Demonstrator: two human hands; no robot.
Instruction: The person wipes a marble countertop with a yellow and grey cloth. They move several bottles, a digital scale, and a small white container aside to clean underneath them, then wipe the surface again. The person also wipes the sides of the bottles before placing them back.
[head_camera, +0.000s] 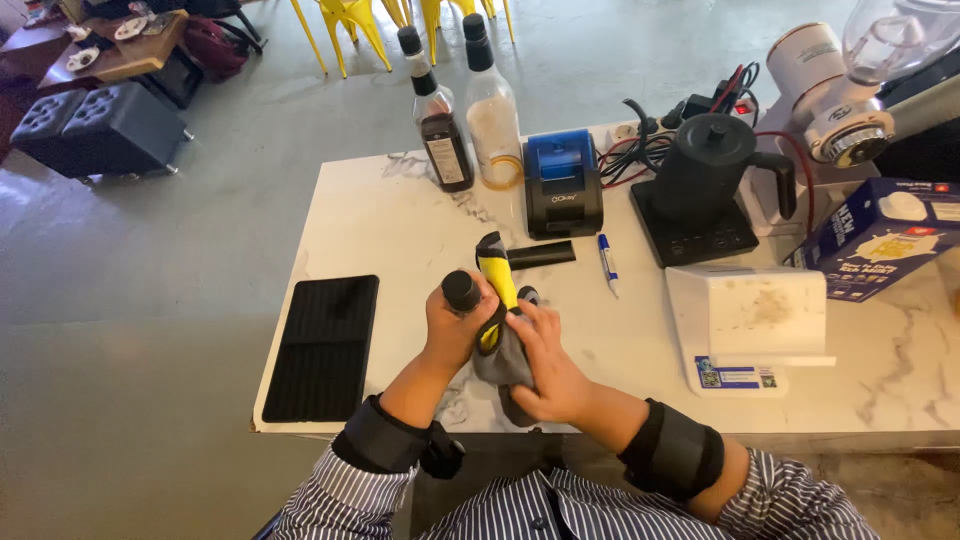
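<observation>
Left hand (455, 325) clenches the yellow tool (494, 285) upright over the worktop (400, 220), so right-hand fingers (530, 330) press grey cloth (503, 365) against it

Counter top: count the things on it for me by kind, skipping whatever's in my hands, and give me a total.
Bottles: 2
Small printer: 1
Black kettle on its base: 1
Pen: 1
Black ribbed mat: 1
Blue box: 1
White stand: 1
Grinder: 1
Total: 9
</observation>
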